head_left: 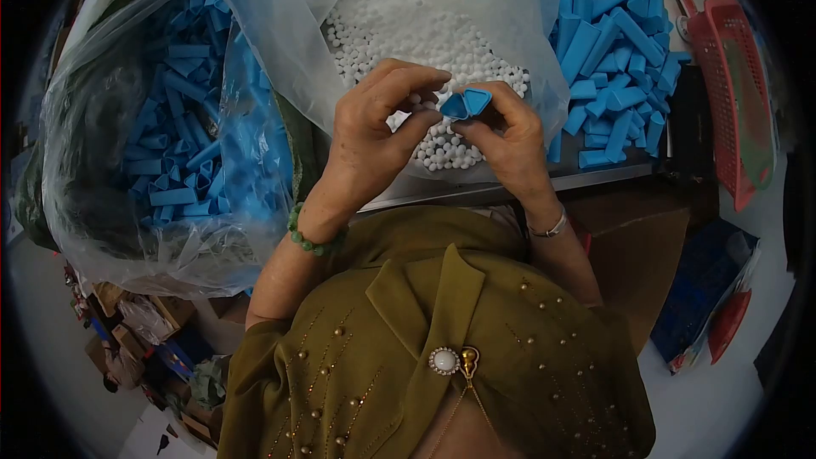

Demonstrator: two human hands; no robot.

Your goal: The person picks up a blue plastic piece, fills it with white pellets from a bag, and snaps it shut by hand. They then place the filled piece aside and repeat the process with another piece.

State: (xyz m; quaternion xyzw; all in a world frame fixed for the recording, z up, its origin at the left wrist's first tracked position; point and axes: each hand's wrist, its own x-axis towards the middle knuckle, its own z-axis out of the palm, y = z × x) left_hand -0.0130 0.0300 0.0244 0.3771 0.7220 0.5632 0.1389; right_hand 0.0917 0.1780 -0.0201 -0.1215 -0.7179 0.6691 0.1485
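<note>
Head view: taking the frame's centre as the dial, the tabletop's edge [608, 175] runs beneath both wrists, from the middle out toward 3 o'clock. Room for moving lies over the white balls [459, 42] at 12 o'clock, bounded at 10 o'clock by a clear plastic bag [76, 132] of blue tubes [183, 89], whose side comes close to the left forearm, and at 2 o'clock by a heap of blue pieces [612, 51]. Farther out, between 2 and 3 o'clock, a pink basket [729, 85] stands well apart from the hands.

The right hand [512, 132], at 2 o'clock, has thumb and fingers closed on a small blue tube [455, 107] at 1 o'clock, above the balls. The left hand [374, 119], at 11 o'clock, is curled, with thumb and forefinger tips apart just beside the tube; white shows between them, but I cannot tell whether it grips any balls.

The held tube shows two triangular faces side by side, one dark and hollow toward 9 o'clock, one paler toward 3, both turned up to the camera; its long axis is foreshortened, so its exact lean cannot be told
</note>
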